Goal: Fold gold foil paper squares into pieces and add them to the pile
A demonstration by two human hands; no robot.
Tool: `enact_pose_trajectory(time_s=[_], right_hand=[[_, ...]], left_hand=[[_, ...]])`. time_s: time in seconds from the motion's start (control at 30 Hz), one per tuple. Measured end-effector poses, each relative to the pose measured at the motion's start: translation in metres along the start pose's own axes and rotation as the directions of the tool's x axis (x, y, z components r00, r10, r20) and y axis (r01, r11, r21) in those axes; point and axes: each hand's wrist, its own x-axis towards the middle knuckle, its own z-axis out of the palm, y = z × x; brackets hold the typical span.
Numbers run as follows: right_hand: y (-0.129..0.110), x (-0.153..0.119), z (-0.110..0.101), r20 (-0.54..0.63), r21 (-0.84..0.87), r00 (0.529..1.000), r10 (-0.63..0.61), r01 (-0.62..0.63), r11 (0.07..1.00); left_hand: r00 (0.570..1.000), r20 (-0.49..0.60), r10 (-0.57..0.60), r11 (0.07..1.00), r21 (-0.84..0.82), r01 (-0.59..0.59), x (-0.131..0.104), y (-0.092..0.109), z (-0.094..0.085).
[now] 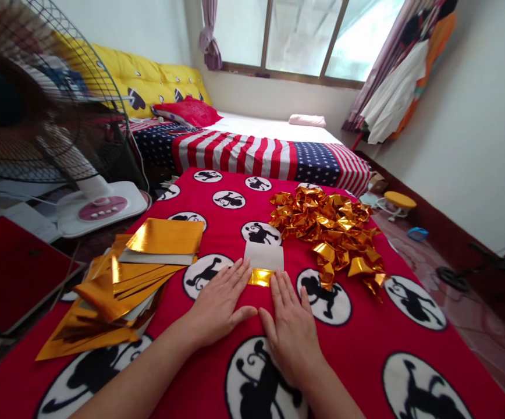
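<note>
A sheet of gold foil paper (pixel 263 255) lies in the middle of the red cloth, its pale back facing up and its near edge folded over to show a shiny gold strip. My left hand (pixel 223 299) rests flat with fingers stretched, its fingertips on the left end of the fold. On the right end press the fingertips of my right hand (pixel 291 317), also flat and open. Both thumbs point inward and nearly meet just below the strip. To the left is a loose stack of gold foil sheets (pixel 117 291). A heap of folded gold foil pieces (pixel 326 221) sits at the right.
The red cloth (pixel 357 372) with monkey prints covers the table. An electric fan (pixel 99 201) stands beyond its left edge, near a dark red board (pixel 12 273). Behind the table is a bed (pixel 252 154) with a striped cover. A yellow stool (pixel 399 200) stands at the right.
</note>
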Motion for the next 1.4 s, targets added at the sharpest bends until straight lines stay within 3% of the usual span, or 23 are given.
enact_pose_trajectory(time_s=[0.13,0.2,0.3,0.4,0.67,0.77,0.9,0.93,1.03,1.07,1.17,1.4], right_hand=[[-0.002,0.000,-0.008,-0.088,0.054,0.996,-0.012,0.017,0.998],[-0.013,0.002,-0.012,-0.130,0.081,0.989,-0.074,0.085,0.993],[-0.036,0.011,-0.011,-0.051,0.169,0.980,-0.192,0.198,0.965],[-0.046,0.018,-0.006,0.007,0.196,0.987,-0.164,0.159,0.968],[0.000,0.002,-0.007,0.061,0.036,0.998,0.034,-0.037,0.999],[0.004,-0.001,-0.006,0.067,0.015,0.996,0.065,-0.066,0.998],[0.002,0.000,-0.001,0.042,0.032,0.997,0.066,-0.067,0.997],[0.002,0.000,0.000,0.038,0.035,0.997,0.064,-0.065,0.997],[0.002,0.000,0.001,0.031,0.038,0.998,0.062,-0.063,0.997],[0.002,0.000,0.001,0.030,0.038,0.998,0.063,-0.064,0.997],[0.002,0.000,0.000,0.035,0.036,0.998,0.060,-0.061,0.997],[0.003,0.000,-0.002,0.024,0.038,0.998,0.057,-0.058,0.998]], left_hand=[[0.999,-0.032,-0.012,0.999,0.053,0.014,-0.002,0.000,0.003],[0.999,-0.038,-0.013,0.997,0.071,0.015,-0.001,0.002,0.006],[0.999,-0.038,-0.001,0.996,0.092,0.004,0.000,0.003,0.008],[0.999,-0.032,-0.003,0.994,0.110,0.006,0.001,0.004,0.007],[0.994,-0.113,-0.006,0.997,0.079,0.015,-0.002,0.004,0.004],[0.992,-0.129,-0.011,0.998,0.066,0.020,-0.003,0.004,0.005],[0.964,-0.249,-0.091,0.993,0.055,0.108,0.002,0.017,0.000],[0.963,-0.260,-0.072,0.995,0.050,0.087,0.004,0.022,-0.001],[0.976,-0.169,0.139,0.988,-0.035,-0.147,0.013,0.037,0.001],[0.981,-0.138,0.138,0.987,-0.066,-0.148,0.015,0.040,0.002],[0.997,-0.072,0.039,0.997,-0.065,-0.043,0.014,0.041,0.007],[0.968,-0.143,-0.204,0.977,0.040,0.212,-0.002,0.028,0.006]])
